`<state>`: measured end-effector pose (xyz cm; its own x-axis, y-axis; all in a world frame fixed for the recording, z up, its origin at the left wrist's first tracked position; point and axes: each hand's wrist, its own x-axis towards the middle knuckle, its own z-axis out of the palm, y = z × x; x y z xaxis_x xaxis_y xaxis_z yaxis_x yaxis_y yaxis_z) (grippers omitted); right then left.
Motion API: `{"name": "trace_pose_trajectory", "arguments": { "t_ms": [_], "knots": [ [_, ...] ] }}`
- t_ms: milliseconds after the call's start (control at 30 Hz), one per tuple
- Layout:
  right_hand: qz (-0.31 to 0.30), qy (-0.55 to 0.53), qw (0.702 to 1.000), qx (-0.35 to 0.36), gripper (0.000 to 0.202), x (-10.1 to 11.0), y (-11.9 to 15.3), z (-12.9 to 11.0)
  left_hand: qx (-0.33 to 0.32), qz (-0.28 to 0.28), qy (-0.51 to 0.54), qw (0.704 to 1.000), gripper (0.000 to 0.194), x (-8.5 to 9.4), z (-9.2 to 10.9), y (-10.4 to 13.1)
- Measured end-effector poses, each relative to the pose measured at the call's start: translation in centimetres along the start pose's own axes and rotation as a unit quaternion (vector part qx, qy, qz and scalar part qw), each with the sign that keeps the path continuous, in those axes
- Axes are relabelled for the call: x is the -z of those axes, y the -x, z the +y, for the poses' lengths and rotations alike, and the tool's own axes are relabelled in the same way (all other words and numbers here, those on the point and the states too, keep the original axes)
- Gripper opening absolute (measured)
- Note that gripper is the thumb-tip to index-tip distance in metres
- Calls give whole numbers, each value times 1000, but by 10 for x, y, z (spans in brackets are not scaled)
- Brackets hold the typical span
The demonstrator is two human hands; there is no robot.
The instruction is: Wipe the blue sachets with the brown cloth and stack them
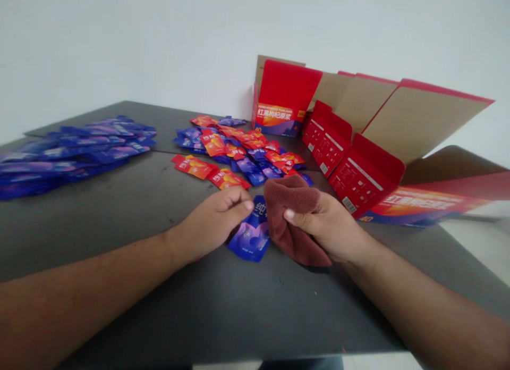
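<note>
Left hand (221,216): thumb and fingers pinched on a blue pouch (252,238), up by its top-left edge
Right hand (332,226): got a bunched brown cloth (285,221) gripped, thumb on top
Blue pouch: between both hands over the dark tabletop (179,317), cloth overlapping its right edge
Past the hands: messy red-and-blue pouch pile (243,149)
Far left: big blue pouch heap (79,146)
Right: red cartons (330,141), flaps up

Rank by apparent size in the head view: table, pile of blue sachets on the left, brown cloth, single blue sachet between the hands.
1. Table
2. Pile of blue sachets, cut off at the frame edge
3. Brown cloth
4. Single blue sachet, partly covered
</note>
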<state>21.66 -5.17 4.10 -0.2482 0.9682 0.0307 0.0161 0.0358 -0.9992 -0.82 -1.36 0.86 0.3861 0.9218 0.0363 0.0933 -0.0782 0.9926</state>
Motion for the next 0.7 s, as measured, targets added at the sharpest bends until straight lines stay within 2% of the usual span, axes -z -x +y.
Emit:
{"name": "trace_pose_trajectory", "arguments": {
  "t_ms": [100, 167, 467, 600, 667, 700],
  "knots": [
    [9, -7, 1000, -4, 32, -1, 0, -1, -50, -7, -128, 990, 18, 3, 3, -1],
    [8, -9, 1000, -1, 31, -1, 0, -2, -63, 0, -164, 984, 18, 4, 4, -2],
    [-15, 32, 999, -13, 32, 0, 0, 0, -41, -31, -197, 979, 19, 6, -3, -6],
    [-10, 145, 989, 37, 25, 2, -1, -5, -29, -13, -195, 980, 18, 4, 1, -4],
    [36, 255, 961, 98, 26, 4, 0, -9, -20, 3, -183, 983, 17, 3, 2, -3],
    [64, 316, 937, 132, 27, 4, 0, -11, -15, 9, -174, 985, 17, 2, 2, -3]
  ]
}}
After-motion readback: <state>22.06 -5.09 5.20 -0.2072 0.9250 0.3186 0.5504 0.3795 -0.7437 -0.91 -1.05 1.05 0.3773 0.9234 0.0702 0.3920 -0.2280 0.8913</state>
